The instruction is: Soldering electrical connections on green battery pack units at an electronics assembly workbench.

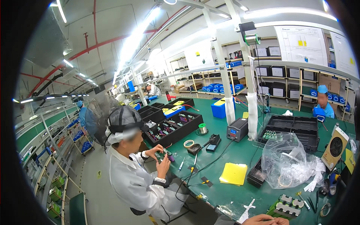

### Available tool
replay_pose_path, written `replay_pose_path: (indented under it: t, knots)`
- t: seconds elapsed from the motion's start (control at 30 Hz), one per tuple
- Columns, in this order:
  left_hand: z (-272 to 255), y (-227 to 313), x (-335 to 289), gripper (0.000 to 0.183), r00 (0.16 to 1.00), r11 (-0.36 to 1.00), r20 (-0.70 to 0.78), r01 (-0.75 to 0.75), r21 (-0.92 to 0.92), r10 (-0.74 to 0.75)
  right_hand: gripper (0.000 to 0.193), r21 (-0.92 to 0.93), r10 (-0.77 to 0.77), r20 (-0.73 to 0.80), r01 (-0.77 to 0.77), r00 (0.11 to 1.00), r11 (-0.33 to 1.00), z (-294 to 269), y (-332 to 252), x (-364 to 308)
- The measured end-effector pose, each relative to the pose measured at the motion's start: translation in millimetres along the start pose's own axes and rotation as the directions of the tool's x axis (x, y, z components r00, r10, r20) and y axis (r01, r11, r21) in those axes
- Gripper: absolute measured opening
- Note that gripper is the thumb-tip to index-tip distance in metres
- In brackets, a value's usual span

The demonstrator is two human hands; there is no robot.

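A hand [267, 219] is seen at the lower edge, just left of a grey metal fixture [288, 205] on the green bench [240, 153]; which hand it is, and whether its fingers are open or closed, cannot be told. The fixture is judged heavy, stiff and best gripped by its outer edges

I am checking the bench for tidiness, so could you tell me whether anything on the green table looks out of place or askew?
Little stands out. A crumpled clear plastic bag lies loose over the edge of a black tray, and the yellow pad sits skewed to the table edge. No visible spills or damage.
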State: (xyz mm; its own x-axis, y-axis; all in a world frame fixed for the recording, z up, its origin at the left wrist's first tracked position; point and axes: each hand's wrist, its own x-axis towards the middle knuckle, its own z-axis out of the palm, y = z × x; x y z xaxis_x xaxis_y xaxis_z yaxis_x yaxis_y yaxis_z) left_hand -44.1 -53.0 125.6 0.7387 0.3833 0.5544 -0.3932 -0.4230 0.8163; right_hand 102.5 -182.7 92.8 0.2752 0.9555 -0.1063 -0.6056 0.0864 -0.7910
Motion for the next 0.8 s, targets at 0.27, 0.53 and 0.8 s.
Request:
replay_pose_path:
  t: [0.27,0.53,0.8]
  knots:
    - [4,-2,6,0.022,0.992,0.989,-0.048,-0.116,0.089,0.120,0.015,-0.021,-0.024,-0.065,0.023,0.998,1.000,-4,2,1]
    - [2,-7,-8,0.028,0.995,0.988,-0.060,-0.069,0.136,0.078,0.015,-0.152,0.014,-0.091,-0.028,0.996,0.988,-5,8,-1]
    - [12,-23,-26,0.025,0.944,0.851,-0.197,0.131,-0.508,-0.263,0.012,-0.116,0.010,-0.162,-0.030,0.987,0.993,4,20,10]
